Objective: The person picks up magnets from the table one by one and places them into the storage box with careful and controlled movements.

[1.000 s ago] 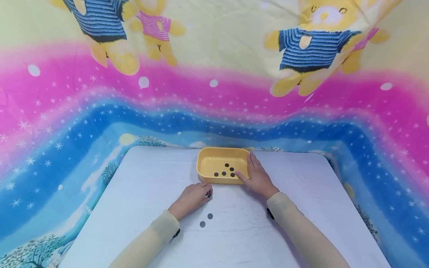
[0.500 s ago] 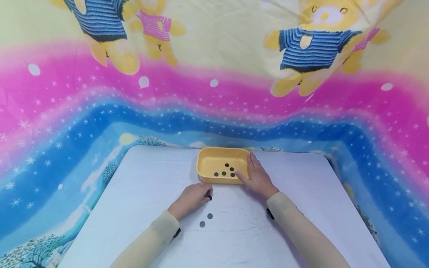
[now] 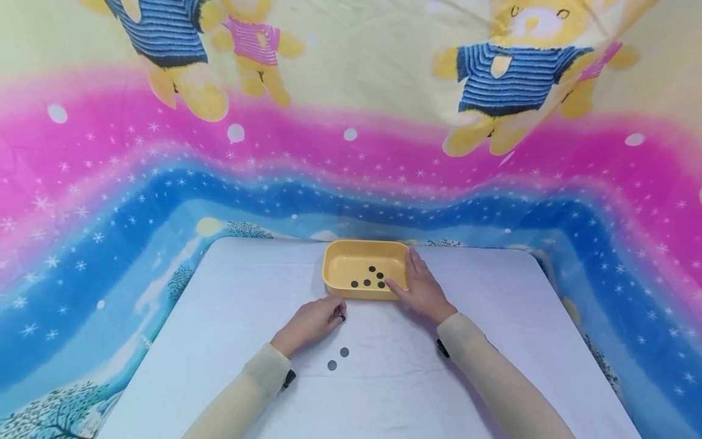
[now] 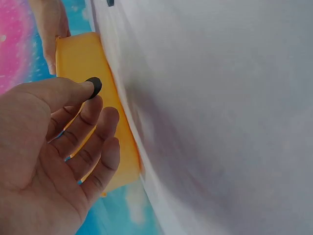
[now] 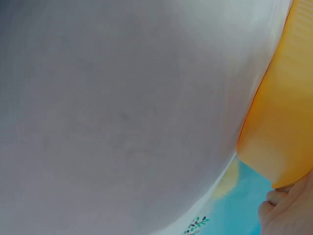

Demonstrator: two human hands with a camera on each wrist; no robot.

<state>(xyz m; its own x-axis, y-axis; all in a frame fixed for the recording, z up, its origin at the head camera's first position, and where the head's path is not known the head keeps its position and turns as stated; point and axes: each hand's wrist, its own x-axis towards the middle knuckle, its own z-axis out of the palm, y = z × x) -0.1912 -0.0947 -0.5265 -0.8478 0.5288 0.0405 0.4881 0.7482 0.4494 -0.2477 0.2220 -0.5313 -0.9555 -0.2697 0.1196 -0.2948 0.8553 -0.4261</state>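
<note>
My left hand (image 3: 311,324) is just in front of a yellow rectangular box (image 3: 351,293). Its thumb and index finger pinch a small dark round disc (image 4: 95,87), plainest in the left wrist view, with the other fingers loosely bent beside the box's outer wall. At the box's right end my right hand (image 3: 425,297) grips the rim, thumb over the near corner and fingers along the outside. Inside the box lie several dark discs (image 3: 367,282), flat on its floor. Two more greyish discs, a farther one (image 3: 344,352) and a nearer one (image 3: 331,365), lie on the white table.
The box stands by the far edge of the white-covered table (image 3: 230,292). Behind and around the table hangs a patterned cloth (image 3: 351,183) with bears and snowflakes. Both forearms, in light sleeves, reach in from the near side.
The disc at my left fingertips was by the tabletop; the left hand now holds it a little higher and nearer the box. My right hand, the box and the other discs have stayed put.
</note>
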